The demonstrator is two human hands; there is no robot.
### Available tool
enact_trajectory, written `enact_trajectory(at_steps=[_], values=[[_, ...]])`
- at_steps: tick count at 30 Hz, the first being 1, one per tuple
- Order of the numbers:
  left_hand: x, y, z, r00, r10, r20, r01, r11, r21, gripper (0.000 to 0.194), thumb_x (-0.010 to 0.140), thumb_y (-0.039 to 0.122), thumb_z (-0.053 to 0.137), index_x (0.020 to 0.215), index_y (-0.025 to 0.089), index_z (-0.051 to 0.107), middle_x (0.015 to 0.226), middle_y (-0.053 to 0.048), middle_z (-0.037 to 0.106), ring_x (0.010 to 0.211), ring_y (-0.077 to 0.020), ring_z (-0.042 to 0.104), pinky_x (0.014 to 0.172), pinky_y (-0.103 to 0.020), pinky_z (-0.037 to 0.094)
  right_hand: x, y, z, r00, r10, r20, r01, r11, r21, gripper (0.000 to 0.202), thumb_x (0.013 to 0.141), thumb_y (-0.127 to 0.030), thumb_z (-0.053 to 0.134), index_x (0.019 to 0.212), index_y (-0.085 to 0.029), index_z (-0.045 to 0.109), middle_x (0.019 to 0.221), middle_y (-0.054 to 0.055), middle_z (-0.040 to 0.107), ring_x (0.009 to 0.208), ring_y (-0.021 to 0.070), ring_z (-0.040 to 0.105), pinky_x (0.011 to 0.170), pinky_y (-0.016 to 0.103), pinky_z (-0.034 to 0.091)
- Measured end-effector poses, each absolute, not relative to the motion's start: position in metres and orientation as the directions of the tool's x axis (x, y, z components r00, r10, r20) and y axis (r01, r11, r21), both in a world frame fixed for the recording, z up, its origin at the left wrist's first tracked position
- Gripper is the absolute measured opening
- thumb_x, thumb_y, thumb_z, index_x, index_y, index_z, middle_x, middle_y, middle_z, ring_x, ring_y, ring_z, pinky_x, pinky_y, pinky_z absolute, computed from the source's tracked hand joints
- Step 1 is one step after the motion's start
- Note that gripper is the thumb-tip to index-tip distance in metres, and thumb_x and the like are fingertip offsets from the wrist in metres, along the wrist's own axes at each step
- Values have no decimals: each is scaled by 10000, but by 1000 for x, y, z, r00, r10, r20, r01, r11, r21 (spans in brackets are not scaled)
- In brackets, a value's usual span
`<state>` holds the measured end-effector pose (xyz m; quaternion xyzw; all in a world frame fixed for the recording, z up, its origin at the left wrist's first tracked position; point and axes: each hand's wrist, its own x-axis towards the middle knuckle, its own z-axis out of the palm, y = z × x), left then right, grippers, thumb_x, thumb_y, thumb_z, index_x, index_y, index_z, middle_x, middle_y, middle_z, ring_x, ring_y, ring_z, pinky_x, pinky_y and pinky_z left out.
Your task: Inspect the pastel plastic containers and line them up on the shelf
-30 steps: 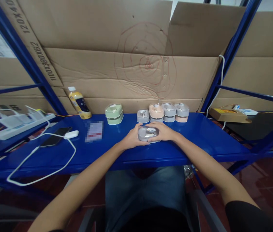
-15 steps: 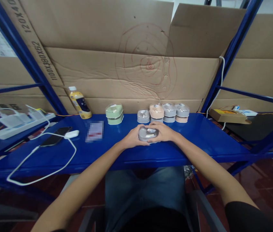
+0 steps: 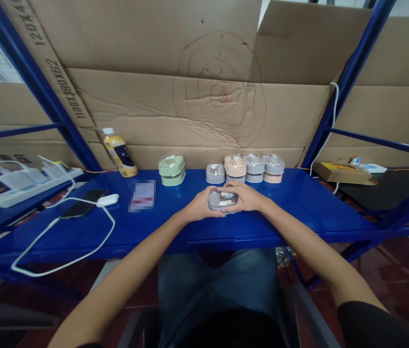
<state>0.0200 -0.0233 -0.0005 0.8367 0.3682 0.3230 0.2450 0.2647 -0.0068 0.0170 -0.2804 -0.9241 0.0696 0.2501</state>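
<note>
In the head view, a grey clear-lidded container (image 3: pixel 218 198) is held directly between the left hand (image 3: pixel 200 205) and the right hand (image 3: pixel 248 197), its long axis seemingly laid left to right, parallel to the front edge of the blue table (image 3: pixel 175 229). Its sides are cupped by curved fingers, with both thumbs brought round the front; neither hand is nearer. Just behind it, towards the back edge, are set a small grey container (image 3: pixel 215 174), a peach-topped stack (image 3: pixel 235 166), a grey stack (image 3: pixel 254 166) and a grey-over-peach stack (image 3: pixel 273 166). Their contents cannot be made out.
</note>
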Motion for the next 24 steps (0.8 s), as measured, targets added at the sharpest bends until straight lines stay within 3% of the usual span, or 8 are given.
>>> enact_trajectory(at_steps=[9, 24], values=[[19, -20, -2, 527, 780, 338, 455, -595, 663, 854, 595, 479, 958, 1293, 210, 547, 1296, -103, 678, 1208, -349, 649, 1029, -476, 516, 260, -9, 23, -732, 544, 410, 502, 838, -215, 796, 771, -610, 841, 1475, -317, 613, 1175, 92, 649, 1079, 289, 629, 970, 455, 532], [21, -17, -2, 516, 786, 341, 495, -599, 630, 852, 583, 465, 938, 1303, 196, 569, 1310, -120, 656, 1210, -373, 641, 1037, -503, 517, 260, -10, 23, -718, 557, 418, 523, 827, -206, 787, 758, -627, 846, 1447, -305, 643, 1165, 101, 646, 1088, 306, 642, 979, 476, 543]])
